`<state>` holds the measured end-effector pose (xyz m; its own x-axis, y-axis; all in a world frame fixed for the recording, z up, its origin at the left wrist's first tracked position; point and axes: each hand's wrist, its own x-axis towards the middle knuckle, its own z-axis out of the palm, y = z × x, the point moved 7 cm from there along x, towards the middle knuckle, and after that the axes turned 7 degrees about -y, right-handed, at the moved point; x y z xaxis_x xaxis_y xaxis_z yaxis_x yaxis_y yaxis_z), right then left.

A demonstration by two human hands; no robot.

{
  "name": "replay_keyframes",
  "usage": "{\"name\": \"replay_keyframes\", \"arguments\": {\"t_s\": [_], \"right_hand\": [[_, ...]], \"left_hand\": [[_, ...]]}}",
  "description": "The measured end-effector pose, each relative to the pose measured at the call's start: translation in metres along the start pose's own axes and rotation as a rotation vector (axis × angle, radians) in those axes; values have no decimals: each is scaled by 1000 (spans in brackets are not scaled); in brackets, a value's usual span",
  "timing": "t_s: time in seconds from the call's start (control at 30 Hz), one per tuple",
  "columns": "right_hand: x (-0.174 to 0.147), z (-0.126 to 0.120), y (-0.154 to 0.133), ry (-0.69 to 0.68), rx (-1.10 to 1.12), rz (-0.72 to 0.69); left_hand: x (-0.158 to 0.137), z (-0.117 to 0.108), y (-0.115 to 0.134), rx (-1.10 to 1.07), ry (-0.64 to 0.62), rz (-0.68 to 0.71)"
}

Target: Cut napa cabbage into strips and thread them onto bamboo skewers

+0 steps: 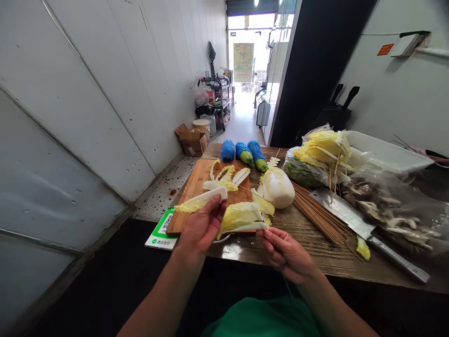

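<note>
My left hand (206, 222) is closed on a strip of napa cabbage leaf (199, 201), its white stem end up by my thumb. My right hand (286, 252) pinches a thin skewer at the white end of other cabbage leaf pieces (242, 217); a bit of the stick shows below the hand. These pieces hang between my hands, over the near edge of a wooden cutting board (196, 180). More cut cabbage strips (228, 175) lie on the board. Right of it sits a pale napa cabbage head (278, 188), with loose leaf pieces (263, 203) beside it.
A bundle of bamboo skewers (321, 215) and a cleaver (345, 217) lie on the right. Behind them are skewered cabbage (326, 147), a bag of mushrooms (393, 206) and a white tray (389, 152). Net-wrapped green vegetables (245, 154) stand at the back. A green-white payment sign (161, 234) is front left.
</note>
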<state>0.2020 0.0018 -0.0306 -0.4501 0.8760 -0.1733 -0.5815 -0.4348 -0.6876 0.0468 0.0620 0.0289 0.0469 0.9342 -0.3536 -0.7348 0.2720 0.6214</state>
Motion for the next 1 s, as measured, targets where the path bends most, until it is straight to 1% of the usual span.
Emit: {"name": "replay_keyframes", "arguments": {"t_s": [0.07, 0.13, 0.2, 0.33, 0.4, 0.47, 0.53, 0.67, 0.77, 0.83, 0.9, 0.97, 1.0], "right_hand": [[-2, 1, 0, -28, 15, 21], [-1, 2, 0, -55, 26, 38], [1, 3, 0, -82, 26, 52], [5, 7, 0, -164, 3, 76], [5, 8, 0, -207, -13, 91], [5, 8, -1, -234, -29, 102], [8, 5, -3, -238, -34, 103], [18, -8, -7, -201, 12, 113], [23, -20, -8, -171, 12, 148], [23, -28, -9, -148, -35, 167], [22, -34, -9, -134, -109, 201], [20, -39, -8, -127, -183, 225], [20, -41, -8, -122, -210, 230]], "left_hand": [[4, 7, 18, 15, -29, 64], [6, 10, 29, 53, -48, 116], [10, 10, 28, 101, -31, 126], [24, 5, 13, 162, 10, 105], [31, 4, 7, 198, -35, 66], [36, 2, 0, 226, -109, -38], [40, -6, -5, 200, -133, -111], [45, -32, -7, 67, -6, -114], [40, -36, -15, 69, 20, -201], [29, -35, -17, 122, 24, -251], [14, -36, -13, 226, 13, -262], [-1, -36, -5, 433, -51, -254], [-7, -37, 1, 586, -92, -231]]}}
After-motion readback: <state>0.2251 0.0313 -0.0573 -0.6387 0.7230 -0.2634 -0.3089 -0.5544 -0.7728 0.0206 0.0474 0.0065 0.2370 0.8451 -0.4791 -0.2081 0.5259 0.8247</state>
